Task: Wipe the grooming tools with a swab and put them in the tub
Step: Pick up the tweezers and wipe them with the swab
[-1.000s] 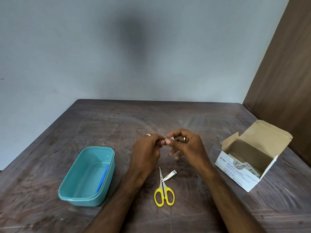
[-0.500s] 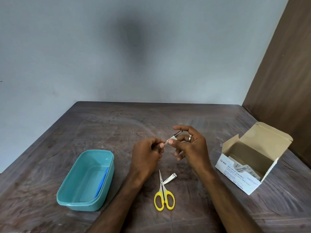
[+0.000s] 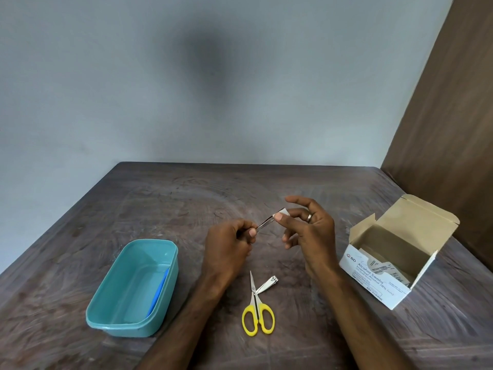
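My left hand (image 3: 230,245) grips one end of thin metal tweezers (image 3: 265,223) above the table's middle. My right hand (image 3: 309,236) pinches a small white swab (image 3: 282,211) around the tweezers' far tip, its other fingers spread. Yellow-handled scissors (image 3: 256,311) lie shut on the table below my hands, with a metal nail clipper (image 3: 268,284) touching their blades. The teal tub (image 3: 112,313) stands at the left and holds a blue tool (image 3: 159,293) along its right wall.
An open cardboard box of alcohol swabs (image 3: 373,285) stands at the right, flap up, sachets inside. The dark wooden table (image 3: 173,198) meets a grey wall at the back. A brown panel (image 3: 453,129) rises at the far right.
My hands have drawn apart: the right one slid the swab along the tweezers toward the tip and rose a little. More of the metal shaft shows between them now.
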Available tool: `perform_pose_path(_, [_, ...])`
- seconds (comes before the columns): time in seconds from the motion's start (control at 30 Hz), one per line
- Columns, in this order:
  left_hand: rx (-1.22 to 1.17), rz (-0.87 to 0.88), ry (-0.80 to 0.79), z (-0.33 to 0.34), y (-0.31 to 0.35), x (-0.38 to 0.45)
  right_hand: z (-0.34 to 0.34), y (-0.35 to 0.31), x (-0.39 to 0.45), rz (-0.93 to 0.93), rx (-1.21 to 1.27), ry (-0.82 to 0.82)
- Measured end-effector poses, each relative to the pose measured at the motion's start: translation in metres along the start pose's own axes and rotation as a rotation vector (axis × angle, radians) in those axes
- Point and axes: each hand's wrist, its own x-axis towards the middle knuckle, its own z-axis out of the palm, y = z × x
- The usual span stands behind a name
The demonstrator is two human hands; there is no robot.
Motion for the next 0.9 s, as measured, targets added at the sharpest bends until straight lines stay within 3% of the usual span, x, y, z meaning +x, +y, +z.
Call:
perform_pose_path(0.63, [0.0,0.019,0.022,0.001,0.0,-0.0009,-0.0014,-0.004,0.0011,0.057,0.076,0.095])
perform_pose_path(0.77, [0.064,0.121,0.087,0.003,0.0028,-0.004,-0.0003,-0.004,0.0011,0.077,0.097,0.163])
perform_pose_path(0.9, [0.28,0.351,0.127,0.0065,0.0037,-0.0051,-0.0004,0.0002,0.0017,0.121,0.119,0.197])
